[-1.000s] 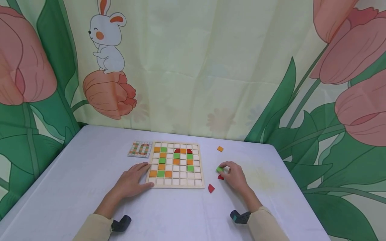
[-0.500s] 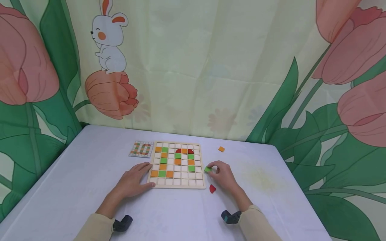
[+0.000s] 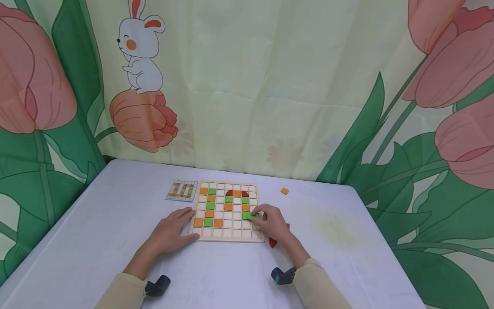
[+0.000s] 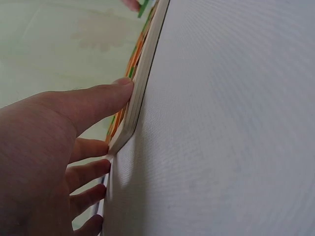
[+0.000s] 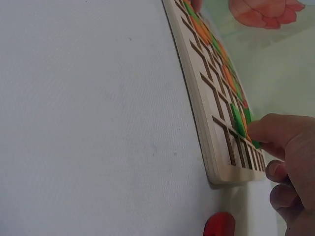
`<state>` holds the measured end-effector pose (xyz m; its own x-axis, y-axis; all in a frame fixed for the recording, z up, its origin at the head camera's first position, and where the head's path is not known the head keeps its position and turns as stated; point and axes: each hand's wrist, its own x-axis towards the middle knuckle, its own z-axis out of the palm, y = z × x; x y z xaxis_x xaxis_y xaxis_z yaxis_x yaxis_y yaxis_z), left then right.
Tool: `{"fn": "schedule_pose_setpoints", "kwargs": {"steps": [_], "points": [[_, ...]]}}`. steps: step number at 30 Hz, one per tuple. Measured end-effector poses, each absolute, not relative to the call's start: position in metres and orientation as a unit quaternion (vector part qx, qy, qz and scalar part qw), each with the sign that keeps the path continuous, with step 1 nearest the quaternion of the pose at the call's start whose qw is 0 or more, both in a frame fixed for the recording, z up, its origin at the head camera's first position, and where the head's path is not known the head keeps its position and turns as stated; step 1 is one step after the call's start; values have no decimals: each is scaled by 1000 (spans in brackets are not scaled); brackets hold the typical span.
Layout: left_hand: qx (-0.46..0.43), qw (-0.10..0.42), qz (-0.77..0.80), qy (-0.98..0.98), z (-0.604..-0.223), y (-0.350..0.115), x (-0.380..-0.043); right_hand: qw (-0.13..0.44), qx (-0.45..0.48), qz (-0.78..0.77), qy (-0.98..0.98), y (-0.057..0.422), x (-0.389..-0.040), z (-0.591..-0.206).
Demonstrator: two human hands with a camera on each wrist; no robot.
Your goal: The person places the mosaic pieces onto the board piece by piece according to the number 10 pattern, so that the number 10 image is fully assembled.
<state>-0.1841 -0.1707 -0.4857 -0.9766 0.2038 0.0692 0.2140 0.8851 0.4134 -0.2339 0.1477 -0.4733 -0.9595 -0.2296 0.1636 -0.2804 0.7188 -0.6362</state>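
A wooden grid board (image 3: 227, 237) lies on the table, with several green and orange square tiles and two red quarter-round pieces (image 3: 245, 194) set in its cells. My left hand (image 3: 170, 231) rests at its left side, fingers fairly straight against the left edge and the thumb (image 4: 110, 93) on the near edge. Between thumb and fingertips, my right hand (image 3: 273, 222) pinches a green square tile (image 3: 251, 217) over the right part of the board. In the head view this tile overlaps another green tile (image 3: 245, 215) lying in the grid.
A small pattern card (image 3: 181, 190) lies beyond the board's left side. One loose orange tile (image 3: 284, 191) is at the back right. A red quarter-round piece (image 3: 272, 243) lies under the right forearm, with another bit of red (image 3: 287, 225) behind the wrist. A printed curtain hangs behind.
My right hand has carried the green tile leftward from the table beside the board to over its right columns. My left hand has stayed at the board's edge.
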Motion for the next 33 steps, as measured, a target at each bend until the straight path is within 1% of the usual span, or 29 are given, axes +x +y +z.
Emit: {"fn": "schedule_pose_setpoints", "kwargs": {"steps": [19, 33], "points": [[-110, 9, -220, -969, -482, -171, -183, 13, 180, 354, -917, 111, -239, -476], [-107, 7, -221, -969, -486, -171, -184, 17, 205, 326, -923, 92, -245, -480]]}}
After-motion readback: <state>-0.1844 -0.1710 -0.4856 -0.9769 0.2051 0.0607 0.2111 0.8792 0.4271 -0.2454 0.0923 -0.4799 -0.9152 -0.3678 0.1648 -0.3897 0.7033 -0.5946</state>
